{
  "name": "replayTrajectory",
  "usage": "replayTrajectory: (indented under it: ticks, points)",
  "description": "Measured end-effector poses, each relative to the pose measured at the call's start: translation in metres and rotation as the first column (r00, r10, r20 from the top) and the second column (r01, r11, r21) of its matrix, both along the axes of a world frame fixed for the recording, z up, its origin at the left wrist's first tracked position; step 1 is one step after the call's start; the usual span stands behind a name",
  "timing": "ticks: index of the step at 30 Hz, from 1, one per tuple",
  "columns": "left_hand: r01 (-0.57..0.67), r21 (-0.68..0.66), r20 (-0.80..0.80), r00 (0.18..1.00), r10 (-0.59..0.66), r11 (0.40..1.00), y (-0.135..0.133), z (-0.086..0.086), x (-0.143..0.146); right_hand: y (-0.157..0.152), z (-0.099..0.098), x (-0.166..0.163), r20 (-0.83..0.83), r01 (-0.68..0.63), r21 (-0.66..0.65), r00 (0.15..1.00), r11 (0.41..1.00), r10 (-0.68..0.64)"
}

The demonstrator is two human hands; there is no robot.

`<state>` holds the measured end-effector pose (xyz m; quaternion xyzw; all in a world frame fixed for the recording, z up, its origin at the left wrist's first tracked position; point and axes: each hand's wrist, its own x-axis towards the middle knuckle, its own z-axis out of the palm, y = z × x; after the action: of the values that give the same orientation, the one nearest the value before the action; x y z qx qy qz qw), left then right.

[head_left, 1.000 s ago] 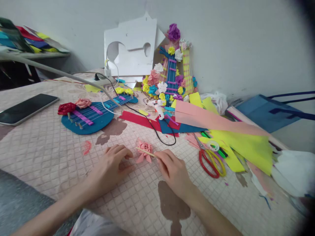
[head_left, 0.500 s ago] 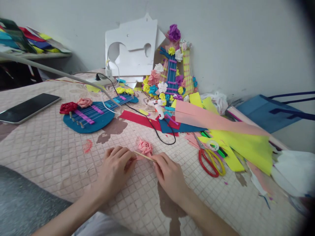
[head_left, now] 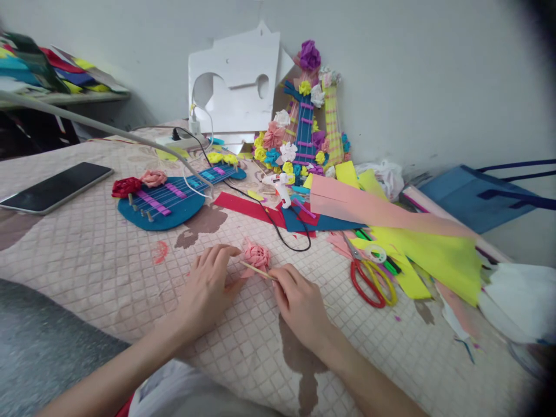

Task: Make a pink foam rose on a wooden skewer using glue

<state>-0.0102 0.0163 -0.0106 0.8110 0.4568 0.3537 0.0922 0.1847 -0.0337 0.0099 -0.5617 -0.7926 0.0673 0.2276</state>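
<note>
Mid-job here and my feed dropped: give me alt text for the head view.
The right hand pinches a thin wooden stick by a pink paper flower on the quilted cloth, with the left hand resting close beside the flower. Red-and-yellow scissors lie to the right; a glue gun and a blue guitar-shaped craft lie farther back.

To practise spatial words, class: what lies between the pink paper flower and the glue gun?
Head view: black cable and red felt strip cross that stretch.

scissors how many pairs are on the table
2: red-handled metal scissors and yellow-handled metal scissors, overlapping on the table just right of the right hand, beside the yellow craft sheet. More may be hidden under the sheets.
</note>
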Motion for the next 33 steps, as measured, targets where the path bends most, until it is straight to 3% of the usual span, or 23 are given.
replayTrajectory:
  ticks: [9, 33]
  points:
    - [0.077, 0.009, -0.157, 0.985, -0.075, 0.997, -0.0017, 0.0082, -0.001, -0.0014, -0.0035, -0.0006, 0.053, 0.002, -0.007, 0.999, 1.0, -0.002]
    - [0.087, -0.02, -0.168, 0.982, -0.089, 0.996, 0.0013, 0.0061, 0.0006, -0.0026, -0.0021, -0.0014, 0.064, -0.004, -0.018, 0.998, 1.0, 0.005]
